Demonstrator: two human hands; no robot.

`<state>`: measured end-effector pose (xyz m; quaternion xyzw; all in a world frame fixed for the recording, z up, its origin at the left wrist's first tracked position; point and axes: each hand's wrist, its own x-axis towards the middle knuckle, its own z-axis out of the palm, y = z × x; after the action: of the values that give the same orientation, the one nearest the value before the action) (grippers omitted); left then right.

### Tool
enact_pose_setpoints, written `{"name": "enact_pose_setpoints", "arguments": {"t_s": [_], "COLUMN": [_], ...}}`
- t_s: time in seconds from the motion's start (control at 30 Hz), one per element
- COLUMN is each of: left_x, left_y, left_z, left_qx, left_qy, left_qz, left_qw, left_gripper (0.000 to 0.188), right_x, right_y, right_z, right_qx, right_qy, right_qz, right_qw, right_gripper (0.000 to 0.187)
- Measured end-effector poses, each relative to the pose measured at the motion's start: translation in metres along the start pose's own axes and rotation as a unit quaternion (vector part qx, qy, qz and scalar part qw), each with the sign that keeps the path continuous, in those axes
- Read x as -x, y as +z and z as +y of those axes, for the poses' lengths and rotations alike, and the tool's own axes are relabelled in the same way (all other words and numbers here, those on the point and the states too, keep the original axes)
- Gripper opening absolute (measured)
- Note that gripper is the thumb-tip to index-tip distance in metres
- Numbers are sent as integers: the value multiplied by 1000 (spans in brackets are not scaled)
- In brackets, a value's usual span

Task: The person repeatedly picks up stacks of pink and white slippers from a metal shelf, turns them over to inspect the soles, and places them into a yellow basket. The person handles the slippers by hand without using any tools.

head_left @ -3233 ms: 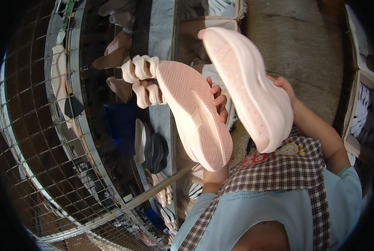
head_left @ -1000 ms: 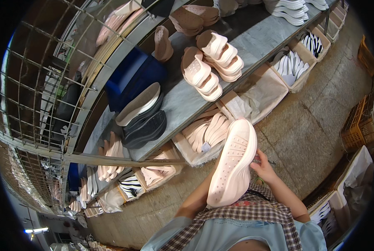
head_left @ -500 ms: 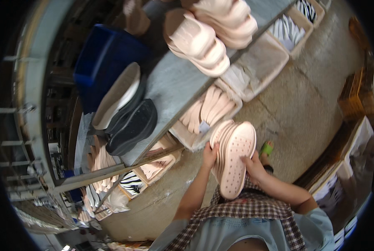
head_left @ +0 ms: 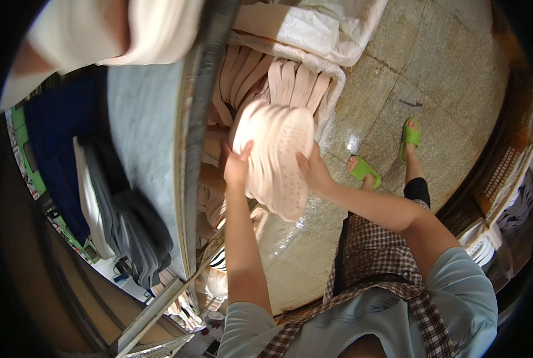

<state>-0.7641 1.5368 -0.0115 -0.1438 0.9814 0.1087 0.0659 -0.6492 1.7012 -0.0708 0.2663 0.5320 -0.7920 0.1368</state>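
Between my two hands is a stack of pale pink shoe soles (head_left: 273, 158), with a perforated face on the right side. My left hand (head_left: 238, 166) grips the left side of the stack, its thumb on the soles. On the other side my right hand (head_left: 315, 170) clasps it, thumb against the dotted sole. Just past the stack, a white-lined bin (head_left: 338, 80) holds rows of similar pink soles (head_left: 299, 83). The held stack overlaps that bin's near part, so whether they touch cannot be told.
A grey-topped workbench (head_left: 144, 113) stands on my left, carrying dark soles (head_left: 138, 232) and a dark blue crate (head_left: 64, 149). Blurred pale footwear parts (head_left: 159, 30) fill the upper left. Brown crates (head_left: 499, 173) line the right. My feet wear green slippers (head_left: 411, 138).
My view has turned toward the bench. The held stack has moved from in front of my body outward to the bin beside the bench, and both hands keep hold of it.
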Motion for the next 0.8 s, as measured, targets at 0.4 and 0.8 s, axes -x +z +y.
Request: {"name": "enact_pose_setpoints", "arguments": {"t_s": [0.4, 0.8], "left_x": [-55, 153], "left_y": [85, 153], "left_z": [-65, -144], "left_qx": [55, 347], "left_qy": [91, -512], "left_qz": [-244, -135], "left_qw": [964, 775], "left_gripper": [83, 69], "right_x": [-71, -222], "right_y": [-54, -159], "right_z": [46, 29], "right_qx": [418, -153], "right_qy": [-260, 235], "right_qz": [-23, 69], "right_qw": [870, 957], "right_gripper": [43, 25]}}
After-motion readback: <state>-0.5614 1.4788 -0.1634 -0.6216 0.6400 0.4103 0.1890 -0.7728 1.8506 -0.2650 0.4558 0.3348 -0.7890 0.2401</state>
